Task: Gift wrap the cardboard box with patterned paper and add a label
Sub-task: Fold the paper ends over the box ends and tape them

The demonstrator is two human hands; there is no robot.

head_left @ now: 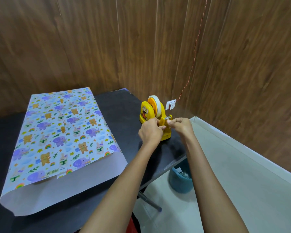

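Left hand grips the tape dispenser by the worktop's right edge, guessing to steady it, while right hand pinches the end of the tape.

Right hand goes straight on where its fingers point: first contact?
The tape dispenser: the right hand points left at its cutter end, fingertips apparently touching it; depth is unclear.
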